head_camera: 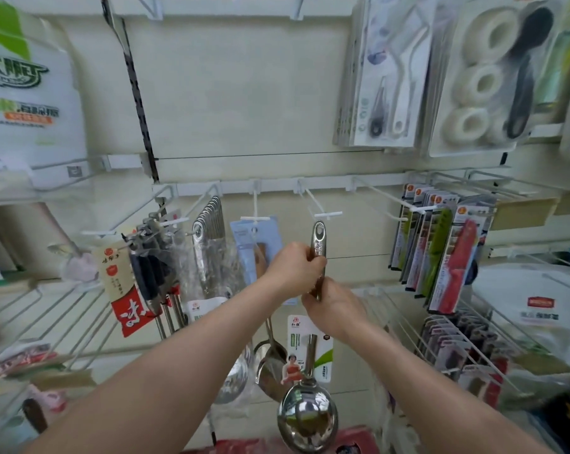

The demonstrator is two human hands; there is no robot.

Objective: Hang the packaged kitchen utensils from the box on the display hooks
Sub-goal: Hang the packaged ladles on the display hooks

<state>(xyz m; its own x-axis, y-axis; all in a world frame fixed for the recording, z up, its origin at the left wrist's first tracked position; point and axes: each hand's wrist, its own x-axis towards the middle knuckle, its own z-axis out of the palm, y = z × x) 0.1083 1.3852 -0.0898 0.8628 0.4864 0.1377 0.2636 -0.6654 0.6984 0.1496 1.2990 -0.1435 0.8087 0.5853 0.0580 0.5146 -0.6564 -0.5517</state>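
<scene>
1. Left hand grips the ladle high on its handle; right hand grips just below.
2. Ladle is held upright, bowl down, eyelet just under a bare hook.
3. Packaged knives hang right, steel utensils left.

A cream wall panel fills the back, lit softly and evenly. A black slotted upright runs down its left side, tilted in the wide view. A white rail crosses the panel lower down. White wire shelves stand at the left and the right
</scene>
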